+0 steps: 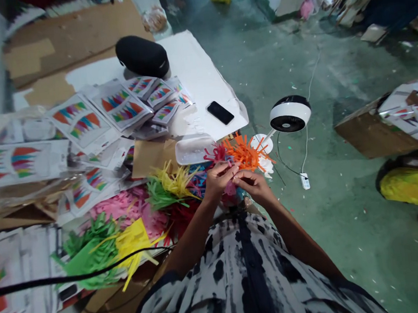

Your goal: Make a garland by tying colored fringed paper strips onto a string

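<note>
My left hand [218,179] and my right hand [253,183] meet in front of my body, fingertips pinched together on a pink paper tassel [230,188]. Its exact shape is partly covered by my fingers. Just beyond them lie a fringed orange paper bundle [245,152] and a magenta fringed bundle [216,152]. To the left of my left hand are yellow fringed paper [173,181], green fringed paper [159,195] and dark red strips [185,216].
Printed packets [118,103] cover the table's left, beside a black case [142,56]. A phone [220,112] lies near a white tray [194,151]. A white fan [290,114] stands to the right. A black cable [95,271] crosses the near left. Cardboard box [364,127] at right.
</note>
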`<state>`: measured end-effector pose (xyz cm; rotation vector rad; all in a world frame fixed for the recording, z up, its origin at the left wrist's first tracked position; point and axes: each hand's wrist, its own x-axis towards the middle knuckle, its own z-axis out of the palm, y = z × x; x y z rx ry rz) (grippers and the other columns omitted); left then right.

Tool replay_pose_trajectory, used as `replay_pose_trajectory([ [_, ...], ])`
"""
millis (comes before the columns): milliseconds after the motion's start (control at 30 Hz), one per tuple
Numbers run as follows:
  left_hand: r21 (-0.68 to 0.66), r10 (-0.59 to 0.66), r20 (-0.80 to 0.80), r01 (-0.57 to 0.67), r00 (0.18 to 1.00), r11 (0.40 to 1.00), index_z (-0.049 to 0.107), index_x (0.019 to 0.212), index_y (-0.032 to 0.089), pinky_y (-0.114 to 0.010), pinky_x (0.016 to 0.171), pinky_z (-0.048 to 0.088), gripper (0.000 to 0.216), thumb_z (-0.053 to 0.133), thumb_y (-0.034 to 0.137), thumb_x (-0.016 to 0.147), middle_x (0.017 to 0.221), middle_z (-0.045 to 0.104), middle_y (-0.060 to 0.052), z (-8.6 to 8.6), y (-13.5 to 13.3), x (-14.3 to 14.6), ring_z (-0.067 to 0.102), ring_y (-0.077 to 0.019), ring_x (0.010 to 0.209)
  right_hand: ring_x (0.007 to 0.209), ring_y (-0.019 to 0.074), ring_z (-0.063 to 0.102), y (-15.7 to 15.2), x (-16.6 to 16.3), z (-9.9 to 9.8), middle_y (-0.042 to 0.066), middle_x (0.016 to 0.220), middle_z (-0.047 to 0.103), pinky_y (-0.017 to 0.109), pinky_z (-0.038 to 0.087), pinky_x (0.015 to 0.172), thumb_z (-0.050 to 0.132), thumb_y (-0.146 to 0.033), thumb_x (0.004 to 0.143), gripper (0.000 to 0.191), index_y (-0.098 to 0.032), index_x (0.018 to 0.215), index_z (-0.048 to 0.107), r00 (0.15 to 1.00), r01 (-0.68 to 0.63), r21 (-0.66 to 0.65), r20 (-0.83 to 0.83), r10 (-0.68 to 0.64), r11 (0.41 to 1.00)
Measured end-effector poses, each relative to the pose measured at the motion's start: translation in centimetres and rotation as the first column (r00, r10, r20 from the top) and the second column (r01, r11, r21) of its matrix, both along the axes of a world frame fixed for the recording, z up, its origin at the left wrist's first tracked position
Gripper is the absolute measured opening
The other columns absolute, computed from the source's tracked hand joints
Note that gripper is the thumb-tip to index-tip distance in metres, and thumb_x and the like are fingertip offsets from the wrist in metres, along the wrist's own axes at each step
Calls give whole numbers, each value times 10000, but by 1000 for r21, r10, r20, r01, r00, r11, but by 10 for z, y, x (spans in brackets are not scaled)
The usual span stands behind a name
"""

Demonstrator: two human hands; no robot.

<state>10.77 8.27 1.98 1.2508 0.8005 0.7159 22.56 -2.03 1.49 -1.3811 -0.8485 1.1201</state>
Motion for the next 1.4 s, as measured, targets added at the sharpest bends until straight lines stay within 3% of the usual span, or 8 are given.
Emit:
replay_pose_trajectory([
  [133,-71,-39,26,41,999,997,823,1068,179,-301,776,565,351,739,457,872,840,766,-56,0,2,-6,704,-190,823,776,178,593,-8,0,-3,28,851,691,298,482,746,772,-582,844,366,-218,837,733,997,35,-68,-66,-40,997],
  [367,36,-98,17,97,995,995,790,764,191,-335,872,577,297,696,430,914,840,768,-50,5,3,-10,739,-241,988,650,125,490,-12,1,9,-3,744,616,261,421,634,803,-554,826,360,-200,846,739,972,32,-129,-225,-60,991],
  [533,-2,-34,17,34,999,999,818,1074,183,-333,790,601,332,743,431,867,895,805,-55,2,0,-11,744,-199,791,693,148,536,-11,0,7,7,762,644,287,453,685,826,-580,783,386,-205,804,737,986,69,-103,-144,-83,992],
  [833,89,-7,-45,11,999,996,824,1035,188,-292,752,594,269,713,388,893,906,815,-55,-7,-5,-15,756,-190,787,707,163,566,-17,-4,-7,21,792,669,296,461,694,741,-592,871,386,-207,850,737,997,66,-68,49,-62,996],
  [1033,96,-3,-52,8,999,995,832,1013,192,-295,748,599,241,719,366,891,898,816,-50,-1,-5,-16,747,-187,765,683,149,536,-18,-4,2,9,758,648,284,443,662,798,-601,803,401,-205,807,733,996,75,-94,-47,-80,993],
  [1200,76,-38,-36,41,999,996,826,943,190,-306,787,594,226,684,362,905,873,810,-46,2,-5,-16,743,-190,780,567,112,402,-19,-3,7,-20,652,548,257,324,529,820,-624,762,430,-207,828,736,975,72,-175,-197,-107,982],
  [1267,63,-42,-41,45,998,997,821,970,193,-300,767,586,239,684,376,900,849,804,-41,1,-6,-16,733,-187,765,561,113,398,-20,-3,6,-23,642,538,258,318,521,820,-634,755,441,-209,831,735,974,71,-185,-199,-108,980],
  [1400,26,0,-40,1,999,1000,804,954,198,-294,737,578,220,718,379,863,831,794,-30,-2,-7,-14,727,-183,743,660,146,512,-19,-6,1,8,740,624,280,428,627,783,-631,803,427,-208,831,733,992,92,-113,-73,-100,989],
])
